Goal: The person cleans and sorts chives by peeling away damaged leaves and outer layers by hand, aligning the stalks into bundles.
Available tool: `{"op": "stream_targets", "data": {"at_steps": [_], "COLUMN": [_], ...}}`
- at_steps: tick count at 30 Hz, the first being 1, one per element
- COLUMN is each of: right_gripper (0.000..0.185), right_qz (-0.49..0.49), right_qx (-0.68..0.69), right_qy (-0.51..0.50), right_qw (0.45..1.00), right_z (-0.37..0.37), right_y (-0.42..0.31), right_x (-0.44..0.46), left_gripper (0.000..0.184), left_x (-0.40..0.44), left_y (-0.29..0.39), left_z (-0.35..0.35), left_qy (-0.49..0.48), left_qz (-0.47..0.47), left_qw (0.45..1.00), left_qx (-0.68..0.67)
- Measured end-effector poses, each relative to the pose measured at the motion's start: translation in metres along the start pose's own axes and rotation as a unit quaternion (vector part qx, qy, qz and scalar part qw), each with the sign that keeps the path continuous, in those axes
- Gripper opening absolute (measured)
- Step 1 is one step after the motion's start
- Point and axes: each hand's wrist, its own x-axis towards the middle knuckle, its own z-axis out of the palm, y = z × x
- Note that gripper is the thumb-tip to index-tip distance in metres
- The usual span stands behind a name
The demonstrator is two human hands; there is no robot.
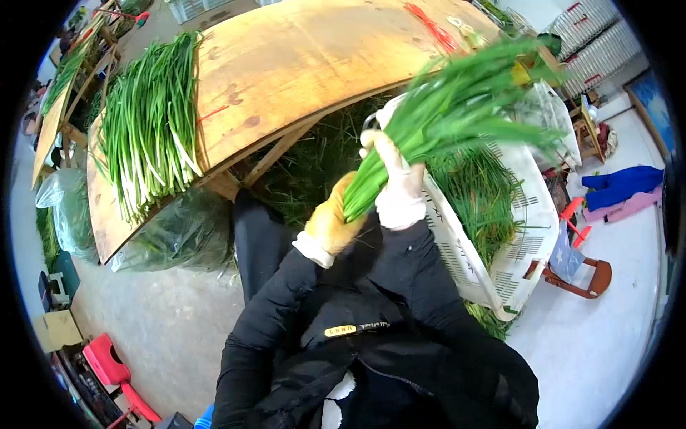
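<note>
A bunch of green chives (443, 107) is held up over my lap, its leafy tips fanned to the upper right and blurred by motion. My right hand (396, 171), in a pale glove, is closed around the lower stems. At the stem ends, my left hand (332, 214) in a yellow glove presses against the bunch, with part of its fingers hidden behind it. Just to the right, a white slatted crate (532, 214) holds more loose chives (479, 193).
Ahead, a wooden table (300, 57) carries a row of chives (153, 121) at its left end and red ties (436, 28) at the far edge. Plastic bags (179, 229) sit under it. A brown stool (589, 279) stands right; red plastic items (118, 372) lie lower left.
</note>
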Motion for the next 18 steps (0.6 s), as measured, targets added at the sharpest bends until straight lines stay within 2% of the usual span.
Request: {"op": "stream_targets", "data": {"at_steps": [1,2,4,5,6,8,10,12,13,14,16,18], "right_gripper": [0.053,0.065,0.078,0.083,0.075,0.062,0.053,0.052,0.058,0.058,0.083,0.092], "right_qz": [0.018,0.024,-0.001,-0.026,-0.032,0.105,0.238,0.345,0.402,0.401,0.480,0.500], "right_qx": [-0.057,-0.082,-0.235,-0.338,-0.241,-0.269,-0.197,-0.157,-0.053,-0.053,0.132,0.129], "right_qy": [-0.041,-0.142,-0.244,-0.259,-0.221,-0.143,-0.102,-0.102,-0.209,-0.214,-0.420,-0.471], "right_qw": [0.997,0.986,0.941,0.904,0.945,0.947,0.946,0.920,0.890,0.889,0.759,0.715], "right_z": [0.002,-0.003,-0.004,-0.016,-0.026,-0.053,-0.072,-0.081,-0.102,-0.102,-0.093,-0.066], "right_y": [-0.004,0.003,-0.004,0.001,0.024,0.028,0.040,0.055,0.078,0.086,0.099,0.101], "right_x": [0.006,0.018,0.036,0.042,0.038,0.033,0.022,0.012,0.015,0.011,-0.006,-0.022], "left_gripper": [0.061,0.052,0.048,0.050,0.053,0.055,0.057,0.057,0.057,0.065,0.057,0.037], "left_x": [0.000,0.004,0.006,0.002,-0.004,-0.022,-0.028,-0.030,-0.030,-0.031,-0.039,-0.040], "left_y": [0.004,0.018,0.030,0.027,0.017,-0.010,-0.012,-0.007,-0.006,-0.006,-0.017,-0.007], "left_z": [-0.001,-0.005,-0.024,-0.025,-0.029,-0.033,-0.038,-0.042,-0.044,-0.043,-0.040,-0.042], "left_qy": [-0.050,-0.065,-0.137,-0.127,-0.125,-0.107,-0.128,-0.129,-0.138,-0.123,-0.105,-0.106], "left_qz": [-0.093,-0.200,-0.306,-0.322,-0.343,-0.288,-0.268,-0.280,-0.278,-0.292,-0.307,-0.270], "left_qw": [0.977,0.914,0.833,0.780,0.753,0.648,0.633,0.640,0.629,0.633,0.635,0.647], "left_qx": [-0.183,-0.347,-0.439,-0.521,-0.548,-0.697,-0.715,-0.704,-0.713,-0.707,-0.701,-0.705]}}
